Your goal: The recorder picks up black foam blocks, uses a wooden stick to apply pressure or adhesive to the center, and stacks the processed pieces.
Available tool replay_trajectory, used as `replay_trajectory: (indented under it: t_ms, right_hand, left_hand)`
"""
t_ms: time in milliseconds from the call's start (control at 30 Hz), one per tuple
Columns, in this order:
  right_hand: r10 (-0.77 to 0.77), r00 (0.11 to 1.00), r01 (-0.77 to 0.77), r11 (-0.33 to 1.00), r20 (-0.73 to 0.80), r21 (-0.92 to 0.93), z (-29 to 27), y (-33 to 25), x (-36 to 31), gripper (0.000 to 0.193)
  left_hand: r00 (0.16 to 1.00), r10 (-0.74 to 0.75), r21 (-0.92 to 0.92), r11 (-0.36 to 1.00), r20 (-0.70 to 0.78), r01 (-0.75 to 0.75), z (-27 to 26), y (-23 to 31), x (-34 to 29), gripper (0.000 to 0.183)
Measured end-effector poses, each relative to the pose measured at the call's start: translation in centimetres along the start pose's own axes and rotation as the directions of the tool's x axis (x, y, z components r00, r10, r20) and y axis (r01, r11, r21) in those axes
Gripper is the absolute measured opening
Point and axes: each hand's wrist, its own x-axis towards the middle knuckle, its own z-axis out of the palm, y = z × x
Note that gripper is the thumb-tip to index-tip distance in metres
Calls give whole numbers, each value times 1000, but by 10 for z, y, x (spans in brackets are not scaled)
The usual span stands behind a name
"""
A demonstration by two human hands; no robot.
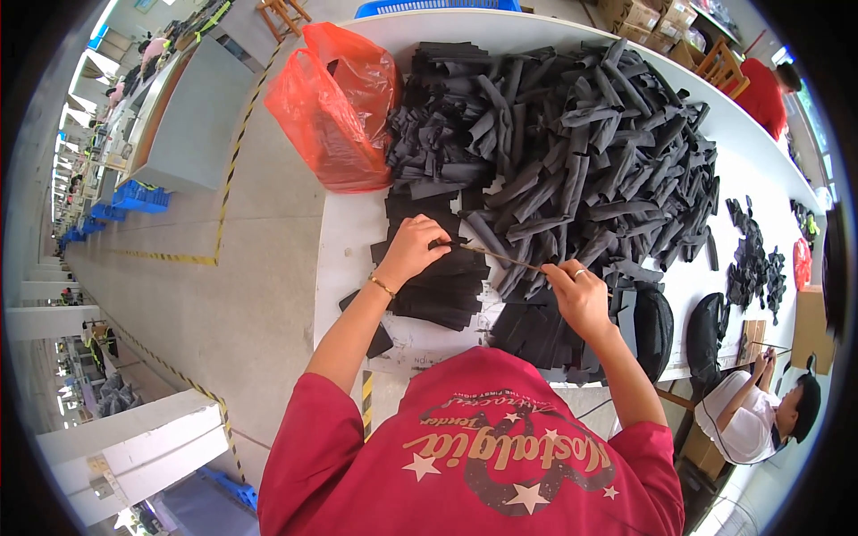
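Observation:
My right hand (pixel 579 295), a ring on one finger, is closed on a thin brownish rod (pixel 505 258). The rod slants up to the left, toward my left hand. My left hand (pixel 416 250) is in a pinch on a small black fabric piece (pixel 440 243), which touches or lies close to the rod's tip. Below it are flat, overlapping black fabric strips (pixel 438 299) on the white table (pixel 340 237). More flat strips (pixel 536 335) lie under and left of my right hand. Beyond both hands rises a large heap of black rolled or folded fabric pieces (pixel 590 152).
A red plastic bag (pixel 335 116) stands at the table's far left. Two black padded pouches (pixel 654 330) and smaller black pieces (pixel 749 255) lie to the right. A person in white (pixel 742 415) works at the lower right; another in red (pixel 762 96) is at the far right.

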Motion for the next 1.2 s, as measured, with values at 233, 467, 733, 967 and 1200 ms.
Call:
replay_trajectory:
  t_ms: [233,467,733,967,1200]
  right_hand:
    - [-23,999,24,999,22,-29,-2,-8,-6,21]
    - [-60,996,62,997,60,-42,-6,-14,-12,19]
    - [-37,993,43,998,114,-44,-5,-19,-17,16]
    - [102,989,-130,944,106,304,53,-49,-18,20]
    - [248,936,-352,713,252,607,70,-77,-24,10]
  left_hand:
    - [996,73,28,997,41,-75,-1,16,-6,12]
    - [989,120,90,988,86,-127,-6,20,-13,11]
    - [970,224,152,960,92,-236,-6,30,-15,10]
    - [930,362,65,928,68,-367,21,83,-8,9]
    - [738,-645,-979,164,-197,-117,40,70,-50,48]
